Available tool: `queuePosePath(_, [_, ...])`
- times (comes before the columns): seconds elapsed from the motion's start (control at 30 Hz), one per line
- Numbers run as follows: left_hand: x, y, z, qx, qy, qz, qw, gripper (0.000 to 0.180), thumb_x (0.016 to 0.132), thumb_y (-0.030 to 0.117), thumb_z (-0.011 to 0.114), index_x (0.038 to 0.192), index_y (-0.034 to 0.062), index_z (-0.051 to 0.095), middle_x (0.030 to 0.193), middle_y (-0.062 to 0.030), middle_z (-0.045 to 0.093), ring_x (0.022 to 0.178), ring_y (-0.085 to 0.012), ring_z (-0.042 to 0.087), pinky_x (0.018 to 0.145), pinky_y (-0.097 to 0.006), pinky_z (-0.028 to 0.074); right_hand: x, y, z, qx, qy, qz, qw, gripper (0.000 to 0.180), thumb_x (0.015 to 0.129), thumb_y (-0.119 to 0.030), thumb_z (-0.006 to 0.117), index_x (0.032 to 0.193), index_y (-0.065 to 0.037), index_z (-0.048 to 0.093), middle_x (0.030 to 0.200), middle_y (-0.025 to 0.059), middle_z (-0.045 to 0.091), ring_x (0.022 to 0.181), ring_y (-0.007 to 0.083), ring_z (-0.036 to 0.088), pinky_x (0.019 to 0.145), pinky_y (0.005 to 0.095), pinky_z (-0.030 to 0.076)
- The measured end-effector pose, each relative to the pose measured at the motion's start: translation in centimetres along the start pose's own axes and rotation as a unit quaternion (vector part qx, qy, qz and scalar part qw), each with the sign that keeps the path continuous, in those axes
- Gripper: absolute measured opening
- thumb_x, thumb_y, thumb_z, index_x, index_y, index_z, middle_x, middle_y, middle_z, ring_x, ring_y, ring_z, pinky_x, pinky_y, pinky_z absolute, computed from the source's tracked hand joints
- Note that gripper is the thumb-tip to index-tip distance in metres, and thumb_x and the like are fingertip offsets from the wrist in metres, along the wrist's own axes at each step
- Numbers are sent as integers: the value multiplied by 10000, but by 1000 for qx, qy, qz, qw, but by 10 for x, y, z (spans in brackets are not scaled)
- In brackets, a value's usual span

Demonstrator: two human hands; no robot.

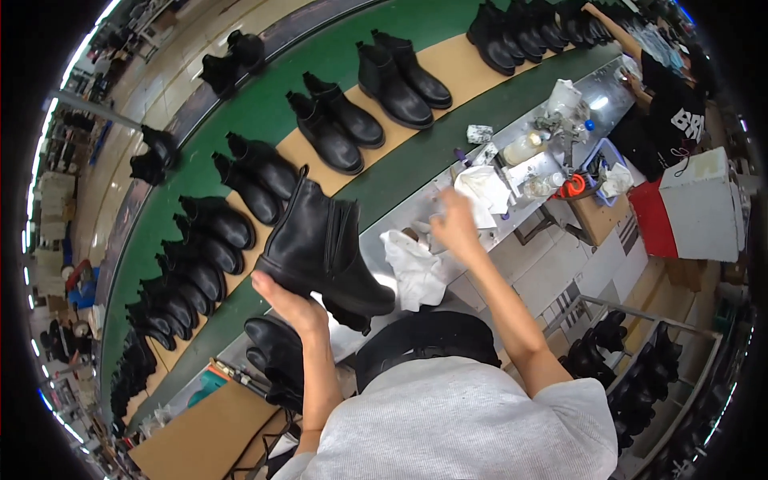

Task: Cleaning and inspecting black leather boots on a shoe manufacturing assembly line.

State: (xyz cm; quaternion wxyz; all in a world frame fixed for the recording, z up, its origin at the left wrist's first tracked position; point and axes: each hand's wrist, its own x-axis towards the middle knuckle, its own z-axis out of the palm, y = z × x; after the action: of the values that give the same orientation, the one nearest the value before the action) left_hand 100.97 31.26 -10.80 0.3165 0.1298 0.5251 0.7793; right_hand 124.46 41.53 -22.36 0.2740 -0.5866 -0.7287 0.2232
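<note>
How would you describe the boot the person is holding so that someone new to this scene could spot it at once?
Start from the long green conveyor belt carrying pairs of black boots on tan cards. Just below its near edge, over the metal workbench, the left hand holds one black ankle boot up by its sole. Unlike its neighbours, it is alone, lifted off every surface and tilted.

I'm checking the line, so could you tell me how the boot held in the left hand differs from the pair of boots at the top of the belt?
The held boot is single, lifted off the belt on the left hand and tilted; the pair of boots stands upright on a tan sheet. The held boot looms larger, being nearer the camera. Both are black ankle boots with thick soles.
</note>
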Motion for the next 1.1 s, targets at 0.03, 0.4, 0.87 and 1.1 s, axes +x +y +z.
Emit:
queuePosePath(0.03, [-2,0,-4,12,-6,-15,1000,453,939,471,391,1122,57,395,1154,-92,505,1071,-205,519,942,-348,421,9,16,-10,-46,45,46,997,360,710,-153,626,996,39,523,1015,190,526,968,373,477,828,459,419])
queuePosePath(0.4, [-5,-16,10,51,-17,-62,997,508,933,482,392,1208,56,378,1201,-96,488,1094,-213,514,973,-355,402,32,42,-61,-41,90,64,993,178,743,-76,620,907,-8,602,843,184,591,761,353,584,688,425,472])
queuePosePath(0.87, [-14,-27,42,40,-70,-74,994,550,927,475,409,1245,29,359,1203,-114,489,1092,-225,517,969,-342,400,57,140,-113,601,277,216,718,345,878,-129,567,1208,-93,472,748,34,578,545,88,527,450,202,423])
queuePosePath(1.1, [-18,-46,49,68,-85,-81,991,542,934,479,396,1200,8,431,1208,-118,509,1097,-227,522,975,-357,398,124,187,-108,535,169,264,785,223,890,-159,519,1081,-44,523,719,67,594,583,143,588,468,264,459])
